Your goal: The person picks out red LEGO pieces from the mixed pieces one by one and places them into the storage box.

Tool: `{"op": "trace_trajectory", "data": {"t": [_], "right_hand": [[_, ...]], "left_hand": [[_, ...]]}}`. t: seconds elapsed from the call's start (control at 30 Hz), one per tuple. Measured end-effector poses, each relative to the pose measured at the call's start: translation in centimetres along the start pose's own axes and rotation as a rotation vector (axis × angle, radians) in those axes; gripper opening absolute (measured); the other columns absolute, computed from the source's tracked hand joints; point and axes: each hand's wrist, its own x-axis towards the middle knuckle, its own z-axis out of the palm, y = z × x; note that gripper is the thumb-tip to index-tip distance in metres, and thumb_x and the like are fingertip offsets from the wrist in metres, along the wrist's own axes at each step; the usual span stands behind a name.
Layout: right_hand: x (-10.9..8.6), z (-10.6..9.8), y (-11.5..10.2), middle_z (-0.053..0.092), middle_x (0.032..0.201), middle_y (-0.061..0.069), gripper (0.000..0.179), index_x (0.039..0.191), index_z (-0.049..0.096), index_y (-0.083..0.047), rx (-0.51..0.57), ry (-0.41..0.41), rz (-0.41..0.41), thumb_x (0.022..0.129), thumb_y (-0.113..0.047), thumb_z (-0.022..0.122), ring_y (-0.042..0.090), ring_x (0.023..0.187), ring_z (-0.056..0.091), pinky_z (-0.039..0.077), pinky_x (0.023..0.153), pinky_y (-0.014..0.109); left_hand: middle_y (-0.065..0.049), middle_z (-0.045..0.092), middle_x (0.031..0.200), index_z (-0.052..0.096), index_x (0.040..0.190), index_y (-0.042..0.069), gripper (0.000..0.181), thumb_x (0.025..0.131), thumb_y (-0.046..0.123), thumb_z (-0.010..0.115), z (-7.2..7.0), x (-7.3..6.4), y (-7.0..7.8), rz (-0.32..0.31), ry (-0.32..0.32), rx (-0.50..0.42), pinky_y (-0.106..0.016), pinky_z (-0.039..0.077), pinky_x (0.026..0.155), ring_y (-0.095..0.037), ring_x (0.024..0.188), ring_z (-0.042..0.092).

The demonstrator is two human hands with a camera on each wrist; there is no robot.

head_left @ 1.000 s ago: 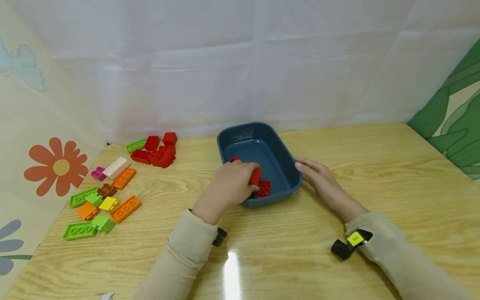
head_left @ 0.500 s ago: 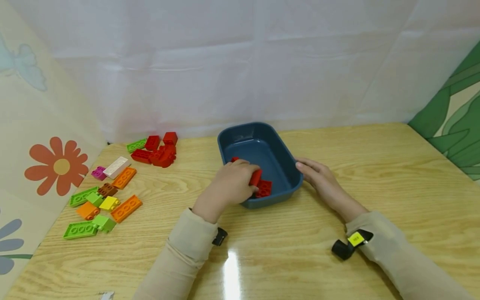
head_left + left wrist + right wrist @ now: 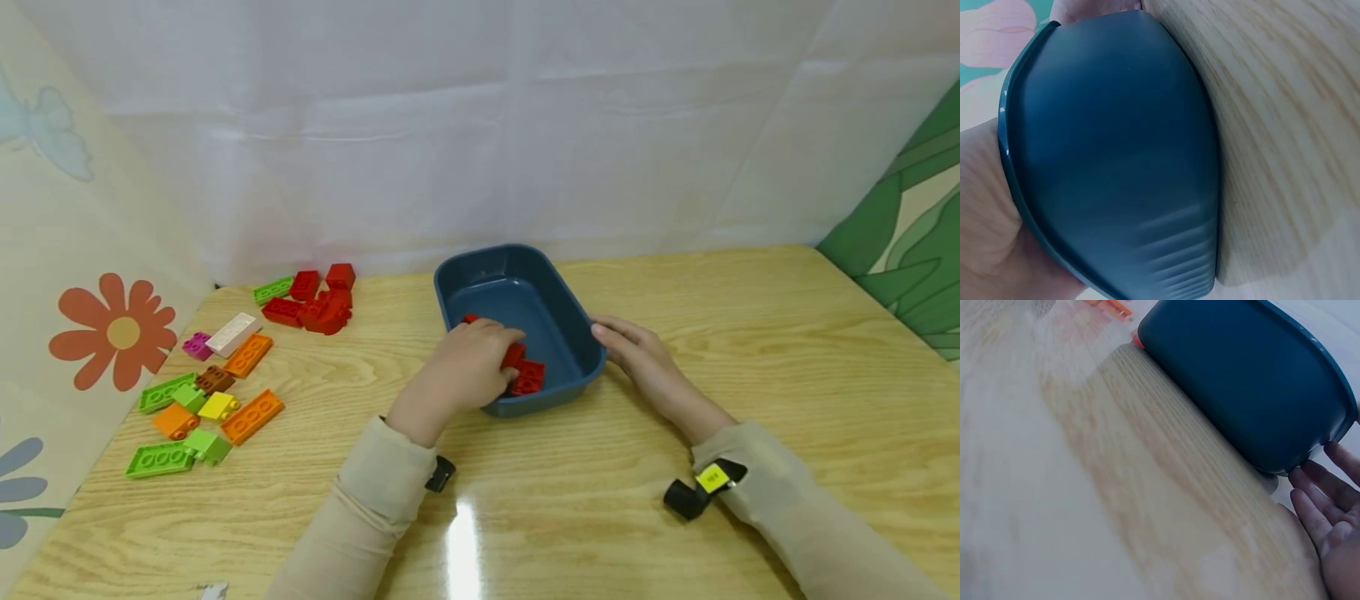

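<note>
A dark blue plastic bin (image 3: 577, 333) stands on the wooden table in the head view. Over its near left edge reaches my left hand (image 3: 467, 364), with fingers and thumb around a red toy brick (image 3: 513, 356) low inside. Right beside that brick lies another red brick (image 3: 530, 378), and a bit of red (image 3: 470, 318) shows behind the knuckles. My right hand (image 3: 641, 358) has its fingers extended, fingertips against the bin's right outer side, as the right wrist view also shows. In the left wrist view the bin's wall hides the left fingertips.
At the back left lie several red bricks (image 3: 322, 312) and a green one (image 3: 273, 290). Loose orange bricks (image 3: 252, 417), green bricks (image 3: 207, 447), a yellow brick (image 3: 219, 407) and a white brick (image 3: 232, 335) spread over the left side. A white cloth (image 3: 510, 133) hangs behind the table.
The red brick at my left fingers has gone lower into the bin, and the fingertips now stand out more above it. My right hand and the bin have stayed in place.
</note>
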Motion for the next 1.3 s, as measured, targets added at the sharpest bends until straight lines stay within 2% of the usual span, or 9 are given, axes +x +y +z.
{"op": "trace_trajectory", "data": {"t": [0.17, 0.33, 0.43, 0.6, 0.67, 0.73, 0.9, 1.1, 1.3], "right_hand": [[0.1, 0.0, 0.1, 0.044, 0.147, 0.021, 0.057, 0.146, 0.04, 0.008, 0.006, 0.003, -0.002, 0.106, -0.031, 0.048, 0.001, 0.118, 0.051, 0.043, 0.098, 0.017], [0.1, 0.0, 0.0, 0.047, 0.143, 0.016, 0.057, 0.145, 0.041, 0.009, 0.015, 0.017, -0.006, 0.105, -0.032, 0.048, 0.0, 0.116, 0.053, 0.044, 0.097, 0.018], [0.2, 0.0, -0.2, 0.046, 0.144, 0.018, 0.058, 0.145, 0.04, 0.01, 0.02, 0.027, -0.008, 0.105, -0.032, 0.047, 0.0, 0.115, 0.054, 0.044, 0.096, 0.017], [0.3, 0.0, -0.3, 0.045, 0.144, 0.018, 0.059, 0.145, 0.04, 0.01, 0.024, 0.023, -0.001, 0.105, -0.033, 0.047, 0.0, 0.115, 0.053, 0.044, 0.097, 0.017], [0.2, 0.0, -0.3, 0.044, 0.146, 0.019, 0.059, 0.145, 0.04, 0.009, 0.017, 0.017, 0.005, 0.106, -0.034, 0.047, 0.001, 0.117, 0.052, 0.043, 0.097, 0.017], [0.2, -0.1, -0.2, 0.042, 0.148, 0.02, 0.06, 0.146, 0.04, 0.008, 0.003, 0.015, 0.014, 0.106, -0.035, 0.046, 0.003, 0.119, 0.05, 0.043, 0.097, 0.016], [0.1, 0.1, 0.0, 0.041, 0.149, 0.021, 0.059, 0.146, 0.041, 0.005, -0.013, 0.016, 0.019, 0.105, -0.036, 0.047, 0.007, 0.124, 0.047, 0.042, 0.097, 0.016], [0.3, 0.3, 0.0, 0.045, 0.145, 0.02, 0.058, 0.145, 0.043, 0.008, 0.011, 0.024, -0.008, 0.105, -0.034, 0.048, 0.001, 0.117, 0.052, 0.044, 0.096, 0.016], [0.1, 0.1, 0.1, 0.046, 0.144, 0.02, 0.058, 0.144, 0.041, 0.01, 0.016, 0.036, -0.019, 0.105, -0.032, 0.048, -0.004, 0.113, 0.053, 0.044, 0.095, 0.015]], "left_hand": [[-0.003, 0.057, 0.139, 0.058, 0.139, 0.014, 0.042, 0.101, 0.03, 0.059, 0.2, 0.0, 0.0, 0.02, 0.019, 0.057, -0.041, 0.036, 0.111, -0.024, 0.132, 0.048], [-0.001, 0.059, 0.137, 0.061, 0.136, 0.015, 0.037, 0.102, 0.029, 0.056, 0.1, 0.0, 0.2, 0.069, 0.08, 0.108, -0.04, 0.036, 0.111, -0.022, 0.13, 0.049], [0.0, 0.06, 0.135, 0.062, 0.133, 0.016, 0.034, 0.102, 0.026, 0.056, 0.1, 0.1, 0.4, 0.117, 0.14, 0.148, -0.038, 0.039, 0.108, -0.021, 0.127, 0.052], [0.001, 0.058, 0.137, 0.064, 0.131, 0.017, 0.031, 0.1, 0.021, 0.058, 0.0, 0.2, 0.8, 0.25, 0.302, 0.199, -0.034, 0.046, 0.1, -0.017, 0.121, 0.057], [0.001, 0.057, 0.138, 0.064, 0.13, 0.017, 0.03, 0.1, 0.02, 0.058, -0.2, 0.2, 1.1, 0.301, 0.347, 0.18, -0.032, 0.046, 0.1, -0.016, 0.121, 0.057], [0.002, 0.057, 0.137, 0.065, 0.129, 0.018, 0.03, 0.101, 0.02, 0.058, -0.5, 0.1, 1.4, 0.331, 0.362, 0.129, -0.031, 0.046, 0.1, -0.016, 0.12, 0.058], [0.004, 0.063, 0.129, 0.067, 0.125, 0.018, 0.027, 0.099, 0.017, 0.061, -1.2, -0.7, 1.5, 0.369, 0.411, -0.029, -0.03, 0.047, 0.096, -0.015, 0.113, 0.061], [0.004, 0.068, 0.119, 0.07, 0.116, 0.018, 0.024, 0.096, 0.009, 0.063, -1.2, -1.5, 0.3, 0.423, 0.499, -0.031, -0.03, 0.046, 0.097, -0.016, 0.114, 0.06], [0.001, 0.07, 0.111, 0.071, 0.109, 0.014, 0.023, 0.093, 0.001, 0.061, -0.6, -2.0, -2.8, 0.428, 0.567, -0.002, -0.031, 0.049, 0.092, -0.018, 0.105, 0.063]]}}
